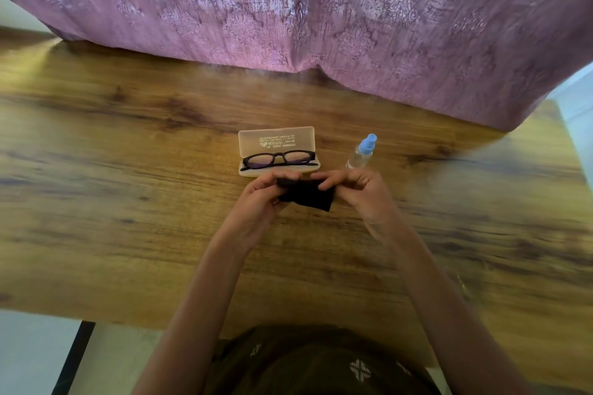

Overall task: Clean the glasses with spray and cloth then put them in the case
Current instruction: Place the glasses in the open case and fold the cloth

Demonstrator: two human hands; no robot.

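Nearest the head camera is the person's dark patterned garment [321,362], and from it both bare forearms reach forward over the wooden worktop [128,202]. The left hand [261,194] and the right hand [356,187] each pinch an upper corner of a small black cloth [306,194], stretching it between them just above the worktop. Just beyond the fingers, the dark-framed glasses [278,160] lie folded in the tray of the open, pale translucent case [276,151], its lid standing up behind them. The spray bottle [362,152] with its blue nozzle stands to the right of the case, near the right hand. A mauve curtain [305,9] hangs behind.

The lid is not yet shut, so the task looks close to done. One risk: the right hand's knuckles sit close to the light bottle, and a careless sweep could topple it. Another: cloth laid bunched over the frame could stop the lid closing.
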